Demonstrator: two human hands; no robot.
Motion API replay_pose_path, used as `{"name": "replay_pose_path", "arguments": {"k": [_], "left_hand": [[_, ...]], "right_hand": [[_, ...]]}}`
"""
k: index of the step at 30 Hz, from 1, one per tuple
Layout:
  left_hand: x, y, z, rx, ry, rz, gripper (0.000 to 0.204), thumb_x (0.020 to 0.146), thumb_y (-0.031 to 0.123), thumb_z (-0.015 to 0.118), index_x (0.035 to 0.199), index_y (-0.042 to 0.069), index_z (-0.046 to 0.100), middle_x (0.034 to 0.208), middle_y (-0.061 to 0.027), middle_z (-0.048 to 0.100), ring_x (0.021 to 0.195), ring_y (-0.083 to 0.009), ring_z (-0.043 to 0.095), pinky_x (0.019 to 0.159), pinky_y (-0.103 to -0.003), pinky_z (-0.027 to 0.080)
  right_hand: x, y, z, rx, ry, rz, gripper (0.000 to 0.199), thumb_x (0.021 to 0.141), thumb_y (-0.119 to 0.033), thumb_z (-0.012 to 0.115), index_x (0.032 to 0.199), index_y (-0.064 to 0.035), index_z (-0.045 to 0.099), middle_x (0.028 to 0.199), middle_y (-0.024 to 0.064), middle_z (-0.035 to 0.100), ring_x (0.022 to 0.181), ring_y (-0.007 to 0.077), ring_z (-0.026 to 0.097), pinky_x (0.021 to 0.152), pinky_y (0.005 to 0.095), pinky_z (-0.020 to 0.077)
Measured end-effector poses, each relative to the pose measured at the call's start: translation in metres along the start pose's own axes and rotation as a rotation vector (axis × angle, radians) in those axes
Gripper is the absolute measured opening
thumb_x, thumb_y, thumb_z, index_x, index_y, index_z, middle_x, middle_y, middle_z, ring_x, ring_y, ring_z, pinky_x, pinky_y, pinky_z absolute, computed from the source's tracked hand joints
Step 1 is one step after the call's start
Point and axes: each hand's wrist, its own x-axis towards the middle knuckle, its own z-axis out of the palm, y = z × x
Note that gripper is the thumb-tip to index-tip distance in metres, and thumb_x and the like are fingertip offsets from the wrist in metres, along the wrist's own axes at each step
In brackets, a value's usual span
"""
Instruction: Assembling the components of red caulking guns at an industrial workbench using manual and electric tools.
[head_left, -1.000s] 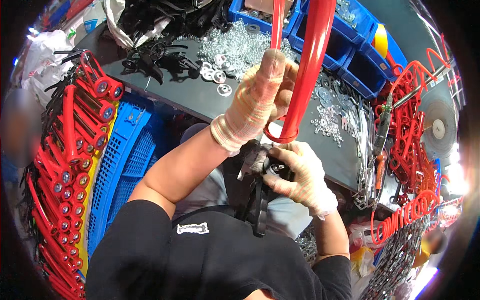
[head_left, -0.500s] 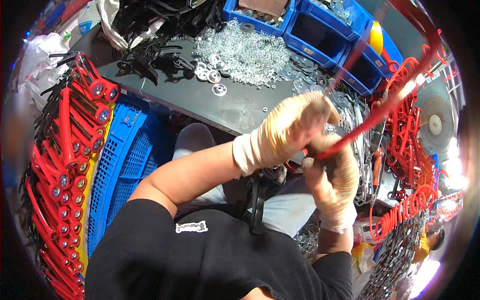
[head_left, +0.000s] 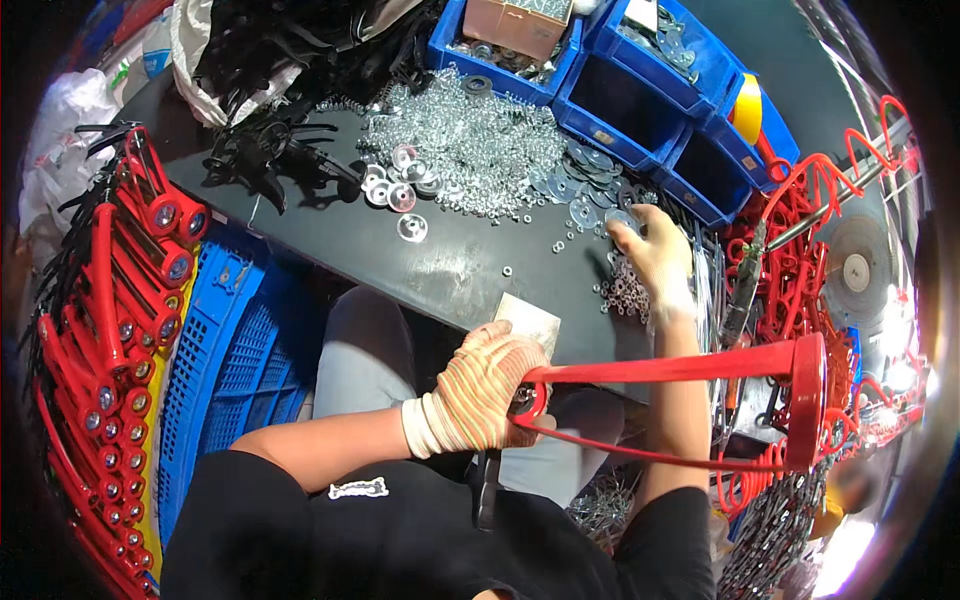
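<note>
Red plastic frame (head_left: 690, 372), a long forked piece with a round end, lies across the person's lap just off the desk's (head_left: 420, 265) near edge. The gloved left hand (head_left: 480, 392) has its grip clamped on the frame's narrow end. The right hand (head_left: 655, 255) reaches to the desk's right edge, fingers pressed together on loose washers (head_left: 470, 150); whether one is pinched I cannot tell. Finished red pieces (head_left: 120, 330) stack left, so this frame seems unfitted yet.
</note>
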Motion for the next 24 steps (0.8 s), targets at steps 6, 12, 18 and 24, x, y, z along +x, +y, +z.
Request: {"name": "replay_pose_path", "arguments": {"k": [6, 12, 18, 24], "left_hand": [[0.006, -0.008, -0.004, -0.034, 0.054, 0.007, 0.059, 0.051, 0.026, 0.082, 0.104, 0.011, 0.061, 0.102, -0.0088, 0.059, 0.1, -0.0352, 0.056, 0.094, -0.047, 0.04], [-0.002, -0.013, -0.003, -0.1, -0.013, -0.038, 0.057, 0.053, 0.033, 0.078, 0.104, 0.014, 0.061, 0.1, -0.0057, 0.059, 0.101, -0.0293, 0.056, 0.097, -0.046, 0.038], [0.005, -0.009, -0.003, -0.085, 0.016, 0.022, 0.06, 0.048, 0.025, 0.082, 0.102, 0.011, 0.061, 0.097, -0.007, 0.059, 0.092, -0.0333, 0.057, 0.087, -0.044, 0.041], [-0.01, -0.014, -0.006, -0.082, 0.045, -0.028, 0.064, 0.044, 0.027, 0.083, 0.101, 0.009, 0.06, 0.101, -0.0088, 0.06, 0.098, -0.0343, 0.056, 0.094, -0.045, 0.039]], "right_hand": [[0.048, 0.058, 0.03, -0.153, -0.104, -0.079, 0.023, 0.084, -0.022, 0.069, 0.083, -0.0005, 0.063, 0.07, 0.0132, 0.062, 0.062, 0.0216, 0.055, 0.063, 0.0334, 0.0455], [0.034, 0.039, 0.033, -0.199, -0.213, -0.051, 0.048, 0.077, -0.044, 0.072, 0.106, -0.0058, 0.066, 0.102, 0.0187, 0.067, 0.098, 0.0361, 0.062, 0.086, 0.0406, 0.0476], [0.033, 0.028, 0.0, -0.294, -0.056, -0.189, 0.022, 0.089, -0.029, 0.058, 0.084, -0.0079, 0.064, 0.077, 0.017, 0.064, 0.07, 0.0344, 0.062, 0.064, 0.0425, 0.0482], [-0.115, -0.092, -0.068, 0.971, -0.878, 0.394, 0.017, 0.085, -0.018, 0.07, 0.083, -0.0031, 0.062, 0.072, 0.0011, 0.062, 0.062, 0.0078, 0.054, 0.059, 0.0226, 0.0443]]}}
